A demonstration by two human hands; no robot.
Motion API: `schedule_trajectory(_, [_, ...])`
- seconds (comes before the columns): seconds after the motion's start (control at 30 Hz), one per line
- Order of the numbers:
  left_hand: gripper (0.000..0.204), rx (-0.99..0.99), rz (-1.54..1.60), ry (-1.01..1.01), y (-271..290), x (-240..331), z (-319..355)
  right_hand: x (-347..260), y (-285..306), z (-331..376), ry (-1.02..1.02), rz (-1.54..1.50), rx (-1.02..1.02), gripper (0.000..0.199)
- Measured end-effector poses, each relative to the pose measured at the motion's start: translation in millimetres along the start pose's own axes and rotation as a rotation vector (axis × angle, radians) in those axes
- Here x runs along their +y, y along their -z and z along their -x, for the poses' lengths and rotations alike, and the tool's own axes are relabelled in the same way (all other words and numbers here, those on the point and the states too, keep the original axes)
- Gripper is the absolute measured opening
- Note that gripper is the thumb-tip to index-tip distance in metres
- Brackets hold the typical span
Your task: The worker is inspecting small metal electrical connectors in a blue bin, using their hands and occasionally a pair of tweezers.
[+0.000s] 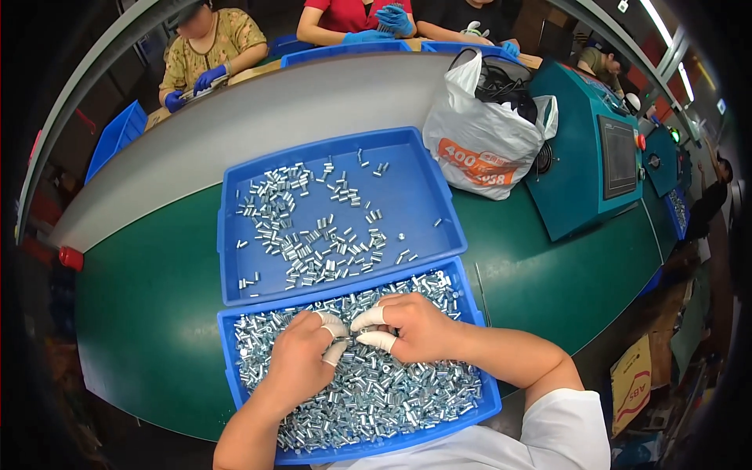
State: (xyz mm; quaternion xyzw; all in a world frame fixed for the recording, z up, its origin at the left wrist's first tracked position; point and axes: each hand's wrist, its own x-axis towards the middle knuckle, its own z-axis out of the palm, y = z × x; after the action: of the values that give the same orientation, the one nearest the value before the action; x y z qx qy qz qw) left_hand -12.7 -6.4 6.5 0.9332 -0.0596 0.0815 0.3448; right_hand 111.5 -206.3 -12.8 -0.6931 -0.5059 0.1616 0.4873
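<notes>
Sleeves (368, 392) fill near tray (235, 368); left hand (301, 360) and right hand (415, 325) meet, cot-covered fingers (368, 319) pinching pieces — a loose pinch risks drops.

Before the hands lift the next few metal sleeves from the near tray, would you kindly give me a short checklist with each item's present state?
1. Left hand over the near tray: ok.
2. Right hand over the same tray: ok.
3. White finger cots on the fingertips: ok.
4. Metal sleeves within reach: ok, plenty.
5. Far tray has bare room: ok.
6. A sleeve pinched between the fingers: cannot tell.
</notes>
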Motion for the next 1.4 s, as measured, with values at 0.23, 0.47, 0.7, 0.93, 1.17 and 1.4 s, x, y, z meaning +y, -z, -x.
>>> schedule_trajectory(0.23, [0.025, 0.120, 0.269, 0.066, 5, 8, -7, -3, 7, -1, -0.212, -0.227, -0.010, 0.020])
schedule_trajectory(0.47, [0.023, 0.093, 0.439, 0.041, -2, 8, -3, -4, 3, -3, -0.218, -0.481, -0.004, 0.020])
schedule_trajectory(0.7, [0.024, 0.159, 0.431, -0.030, -7, 13, -1, -3, 6, -1, -0.432, -0.756, -0.087, 0.015])
schedule_trajectory(0.93, [0.028, 0.220, 0.274, -0.057, -16, 15, 2, -1, 3, 3, -0.330, -0.516, -0.058, 0.018])
schedule_trajectory(1.17, [0.025, 0.171, 0.238, 0.020, -11, 20, -1, -16, 2, 1, -0.195, -0.199, 0.046, 0.059])
schedule_trajectory(1.4, [0.024, 0.057, 0.375, 0.046, -2, 4, -6, -11, 1, -4, -0.176, -0.184, 0.018, 0.057])
